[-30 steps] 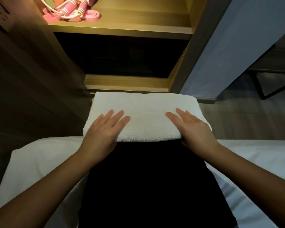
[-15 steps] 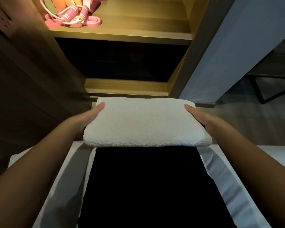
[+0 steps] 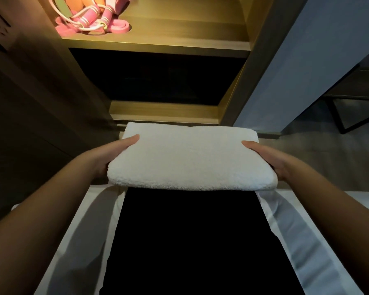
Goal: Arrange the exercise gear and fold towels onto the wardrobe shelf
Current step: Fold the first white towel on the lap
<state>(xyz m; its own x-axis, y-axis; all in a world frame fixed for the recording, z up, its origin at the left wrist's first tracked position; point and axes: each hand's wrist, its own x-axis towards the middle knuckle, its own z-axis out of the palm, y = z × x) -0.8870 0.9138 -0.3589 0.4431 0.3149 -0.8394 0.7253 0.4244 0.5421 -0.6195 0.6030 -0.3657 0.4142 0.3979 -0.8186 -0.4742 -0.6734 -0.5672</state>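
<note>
The person is holding the folded towel [image 3: 190, 158] up over the edge of the bed [image 3: 77, 241], in front of the open wardrobe. The left hand [image 3: 115, 154] is gripping its left end and the right hand [image 3: 271, 160] its right end, with each thumb lying on top and the fingers tucked out of sight beneath. To do this well, both hands should be lifting evenly and keeping the towel level, so the layers are not sliding apart. It probably wants to clear the front lip of the lit shelf [image 3: 179, 42] before going in flat on the bare wood to the right of the pink exercise gear [image 3: 90, 20], and be released only once it is resting. The towel is looking white, thick and fluffy. It is sitting as a neat rectangle with soft corners, its plump rounded fold facing the person.
</note>
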